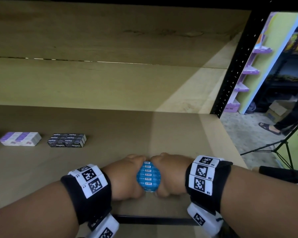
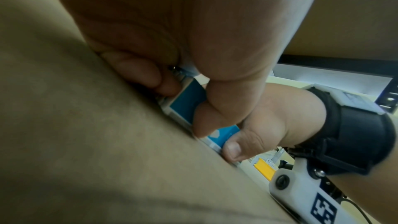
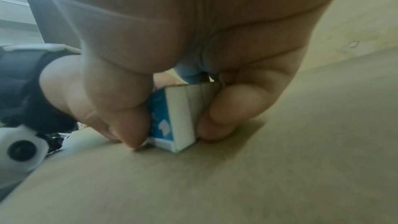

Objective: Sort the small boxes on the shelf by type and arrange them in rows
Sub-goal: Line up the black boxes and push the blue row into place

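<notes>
A row of several small blue boxes (image 1: 148, 176) with barcodes on top stands on the brown shelf board (image 1: 179, 134) near its front edge. My left hand (image 1: 126, 176) grips the row from the left and my right hand (image 1: 170, 174) grips it from the right, fingers and thumbs curled round the ends. The left wrist view shows the blue boxes (image 2: 187, 103) pinched between my left thumb and fingers, touching the board. In the right wrist view the blue and white boxes (image 3: 174, 122) sit on the shelf between my right thumb and fingers.
Further left on the shelf lie a block of black staples boxes (image 1: 67, 140) and a block of purple and white boxes (image 1: 20, 138). A black upright post (image 1: 234, 69) bounds the shelf on the right. Beyond it are a tripod (image 1: 280, 148) and a person's foot (image 1: 269, 128).
</notes>
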